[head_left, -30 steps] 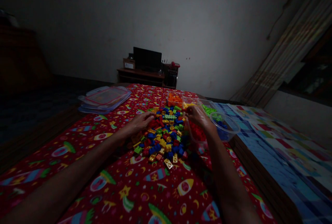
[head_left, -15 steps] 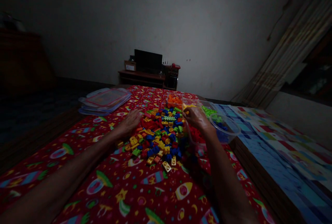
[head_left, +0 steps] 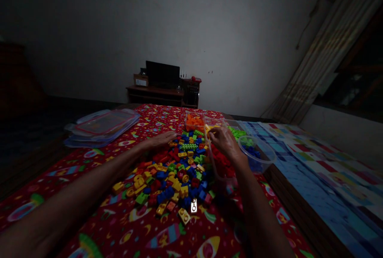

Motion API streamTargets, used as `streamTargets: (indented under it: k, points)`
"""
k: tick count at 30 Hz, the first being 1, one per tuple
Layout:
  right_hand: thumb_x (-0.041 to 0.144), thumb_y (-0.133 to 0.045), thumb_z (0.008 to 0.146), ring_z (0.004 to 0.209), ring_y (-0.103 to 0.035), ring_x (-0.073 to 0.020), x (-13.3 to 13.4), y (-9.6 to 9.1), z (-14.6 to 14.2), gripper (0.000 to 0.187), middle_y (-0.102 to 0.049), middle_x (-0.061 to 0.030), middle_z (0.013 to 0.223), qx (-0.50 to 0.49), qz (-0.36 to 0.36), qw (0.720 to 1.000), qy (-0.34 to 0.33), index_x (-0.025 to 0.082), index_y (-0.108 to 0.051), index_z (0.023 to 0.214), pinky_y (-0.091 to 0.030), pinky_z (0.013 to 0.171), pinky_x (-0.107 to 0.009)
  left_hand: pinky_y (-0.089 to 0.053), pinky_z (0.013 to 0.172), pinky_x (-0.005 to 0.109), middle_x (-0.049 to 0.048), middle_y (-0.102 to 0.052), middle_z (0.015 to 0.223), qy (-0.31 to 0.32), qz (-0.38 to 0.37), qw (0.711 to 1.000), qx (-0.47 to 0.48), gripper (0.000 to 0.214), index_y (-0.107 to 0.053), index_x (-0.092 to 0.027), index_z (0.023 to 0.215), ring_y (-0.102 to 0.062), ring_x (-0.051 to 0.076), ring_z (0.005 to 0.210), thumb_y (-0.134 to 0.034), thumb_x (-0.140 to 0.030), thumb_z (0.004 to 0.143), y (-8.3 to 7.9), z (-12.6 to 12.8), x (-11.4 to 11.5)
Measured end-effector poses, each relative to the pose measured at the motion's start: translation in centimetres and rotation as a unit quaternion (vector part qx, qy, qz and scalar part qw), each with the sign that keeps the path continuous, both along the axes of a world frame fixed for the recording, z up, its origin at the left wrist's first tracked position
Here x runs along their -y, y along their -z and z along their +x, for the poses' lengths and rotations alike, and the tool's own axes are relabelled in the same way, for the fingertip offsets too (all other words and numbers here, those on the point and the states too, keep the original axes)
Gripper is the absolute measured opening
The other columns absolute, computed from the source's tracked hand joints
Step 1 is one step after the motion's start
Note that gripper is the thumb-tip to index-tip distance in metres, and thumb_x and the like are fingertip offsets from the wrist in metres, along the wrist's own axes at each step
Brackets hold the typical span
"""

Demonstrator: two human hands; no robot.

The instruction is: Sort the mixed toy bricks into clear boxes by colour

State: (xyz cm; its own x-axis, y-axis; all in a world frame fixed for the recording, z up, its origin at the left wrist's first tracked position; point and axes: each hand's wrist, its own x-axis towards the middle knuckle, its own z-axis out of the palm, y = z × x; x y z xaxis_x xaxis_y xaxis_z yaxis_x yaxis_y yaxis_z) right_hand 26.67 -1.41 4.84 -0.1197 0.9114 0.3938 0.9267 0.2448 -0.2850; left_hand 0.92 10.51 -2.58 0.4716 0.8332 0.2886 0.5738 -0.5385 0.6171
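Observation:
A heap of mixed toy building bricks (head_left: 176, 186) in red, yellow, blue, green and orange lies on a red patterned cloth (head_left: 125, 222). My left hand (head_left: 161, 140) stretches over the heap's far left part, fingers extended and fairly flat; its fingertips are near yellow and blue bricks. My right hand (head_left: 223, 141) is over the clear plastic tubs on the right, thumb and fingers pinched at the one with yellow bricks (head_left: 212, 129). Whatever sits in that pinch is too dark and small to make out. Red bricks (head_left: 221, 160) fill a tub beneath this hand.
Further tubs hold orange bricks (head_left: 194, 121), green bricks (head_left: 237, 132) and blue bricks (head_left: 251, 152). Stacked clear lids (head_left: 104, 124) lie at the left. A blue checked cloth (head_left: 302, 186) covers the surface on the right. Beyond stands a low cabinet (head_left: 155, 92) with a dark screen (head_left: 163, 73).
My left hand has shifted right and further over the heap, from its left edge. My right hand stays pinched by the yellow bricks' tub. The camera view has shifted slightly.

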Motion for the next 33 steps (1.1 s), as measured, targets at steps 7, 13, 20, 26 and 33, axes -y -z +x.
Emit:
streamTargets:
  k: [7, 13, 20, 26, 33]
  points:
    - [0.022, -0.045, 0.087, 0.071, -0.061, -0.0136, -0.2, 0.1, -0.1, 0.026, -0.07, -0.0077, 0.082, -0.02, 0.004, 1.0, -0.005, 0.016, -0.071, 0.084, -0.037, 0.063, -0.022, -0.038, 0.1, 0.031, 0.0025, -0.064, 0.124, 0.135, -0.084, 0.986, -0.04, 0.061, -0.067, -0.028, 0.113, -0.055, 0.023, 0.115, -0.036, -0.069, 0.081, -3.4, 0.7, 5.1]
    - [0.022, -0.044, 0.087, 0.069, -0.06, -0.014, -0.2, -0.1, -0.1, 0.027, -0.07, -0.0088, 0.08, -0.015, 0.001, 1.0, 0.009, 0.016, -0.07, 0.082, -0.037, 0.063, -0.023, -0.044, 0.094, 0.035, 0.0078, -0.068, 0.117, 0.041, -0.064, 0.997, 0.025, 0.072, -0.069, -0.02, 0.109, -0.06, 0.027, 0.108, -0.031, -0.073, 0.078, -3.6, 2.6, 2.6]
    - [0.021, -0.044, 0.086, 0.069, -0.059, -0.0138, 0.2, -0.6, -0.2, 0.027, -0.07, -0.0076, 0.081, -0.027, 0.008, 1.0, -0.002, 0.018, -0.072, 0.083, -0.039, 0.064, -0.023, -0.052, 0.075, 0.033, 0.0109, -0.073, 0.094, -0.056, -0.103, 0.991, -0.07, 0.069, -0.069, -0.015, 0.093, -0.065, 0.027, 0.089, -0.04, -0.073, 0.07, 0.2, 5.6, -3.7]
    - [0.025, -0.044, 0.087, 0.073, -0.06, -0.0157, 0.4, -0.8, -0.1, 0.028, -0.07, -0.0086, 0.085, -0.022, 0.001, 1.0, 0.006, 0.019, -0.072, 0.085, -0.039, 0.067, -0.024, -0.051, 0.069, 0.031, 0.0087, -0.07, 0.078, -0.045, -0.083, 0.989, -0.115, 0.043, -0.067, -0.016, 0.076, -0.064, 0.025, 0.078, -0.056, -0.056, 0.064, 0.6, 7.1, -3.5]
    - [0.025, -0.043, 0.088, 0.069, -0.059, -0.0138, 0.9, -1.2, -0.2, 0.03, -0.07, -0.0084, 0.085, -0.019, -0.005, 1.0, 0.013, 0.018, -0.071, 0.088, -0.037, 0.064, -0.023, -0.047, 0.079, 0.024, 0.0037, -0.072, 0.098, 0.1, -0.056, 0.974, -0.195, 0.045, -0.068, -0.018, 0.1, -0.062, 0.02, 0.089, -0.049, -0.049, 0.074, -1.3, 4.1, 0.3]
